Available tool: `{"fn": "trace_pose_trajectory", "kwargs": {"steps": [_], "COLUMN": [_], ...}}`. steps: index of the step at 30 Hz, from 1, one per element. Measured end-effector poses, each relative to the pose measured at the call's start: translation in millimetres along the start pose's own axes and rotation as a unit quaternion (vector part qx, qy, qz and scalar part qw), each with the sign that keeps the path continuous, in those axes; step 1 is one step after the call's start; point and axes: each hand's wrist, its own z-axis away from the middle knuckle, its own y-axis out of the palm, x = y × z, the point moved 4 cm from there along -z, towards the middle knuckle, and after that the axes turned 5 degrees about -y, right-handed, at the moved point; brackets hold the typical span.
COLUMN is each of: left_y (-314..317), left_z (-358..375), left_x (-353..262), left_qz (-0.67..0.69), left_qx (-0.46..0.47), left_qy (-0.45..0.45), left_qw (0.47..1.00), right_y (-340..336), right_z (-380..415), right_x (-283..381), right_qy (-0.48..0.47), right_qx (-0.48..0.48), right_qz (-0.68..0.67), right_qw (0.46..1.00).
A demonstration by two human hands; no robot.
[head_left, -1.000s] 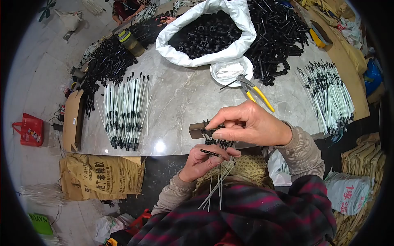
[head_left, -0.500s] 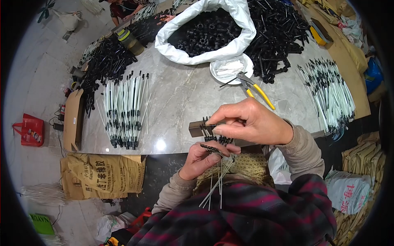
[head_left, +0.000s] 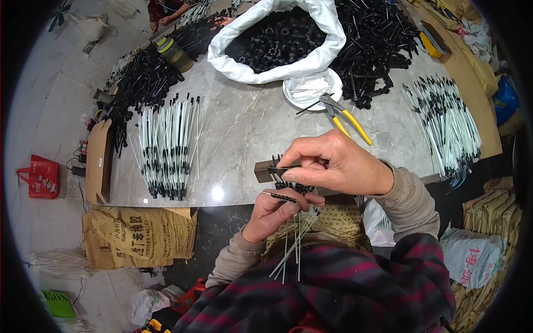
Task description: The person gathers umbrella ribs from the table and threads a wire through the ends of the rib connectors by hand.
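My left hand [head_left: 271, 216] is closed around a bunch of thin pale rods [head_left: 298, 244] with black fittings [head_left: 297, 188], their pale ends pointing down toward my lap. Just above it, my right hand [head_left: 338, 166] is pinched, thumb against forefinger, at the upper tips of the black fittings. Something thin and dark shows at those fingertips, too small to name. Behind the hands a small brown block [head_left: 265, 171] sits on the table [head_left: 239, 133] near its front edge.
Yellow-handled pliers [head_left: 352, 122] rest against a white dish [head_left: 311, 91]. Beyond stands a white sack [head_left: 244, 75] of black parts, with black heaps [head_left: 372, 55] alongside. Rod bundles lie left [head_left: 166, 150] and right [head_left: 444, 127]. Another person [head_left: 166, 14] sits at the far left.
The view has shifted slightly. My right hand has moved a little to the left and up, still pinched; my left hand keeps its hold on the rods.
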Motion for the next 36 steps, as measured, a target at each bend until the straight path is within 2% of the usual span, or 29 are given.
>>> {"fn": "trace_pose_trajectory", "kwargs": {"steps": [6,15,18,24,27,33,36], "left_y": [-2,-2,-1,-1,-3,-5,-1], "left_z": [0,0,-1,0,-2,-2,-1], "left_x": [2,1,-2,1,3,8,3], "left_qz": [-0.026,0.036,0.037,0.061,0.037,0.045,0.042], "left_qx": [0.004,0.005,0.012,-0.002,-0.011,-0.009,-0.020], "left_qy": [0.002,0.028,0.035,-0.002,-0.016,-0.017,-0.028], "left_qw": [1.000,0.999,0.999,0.998,0.999,0.999,0.999], "right_y": [5,3,3,-2,1,0,1], "right_z": [1,0,0,-2,-1,-3,-1], "right_x": [-1,-4,-4,-3,-3,3,-1], "right_qy": [0.020,0.046,0.087,0.056,0.060,0.010,0.020], "right_qx": [0.003,0.022,0.026,0.042,0.013,0.012,0.004], "right_qz": [-0.012,-0.064,-0.111,-0.031,-0.079,-0.032,-0.043], "right_qw": [1.000,0.997,0.990,0.997,0.995,0.999,0.999]}}
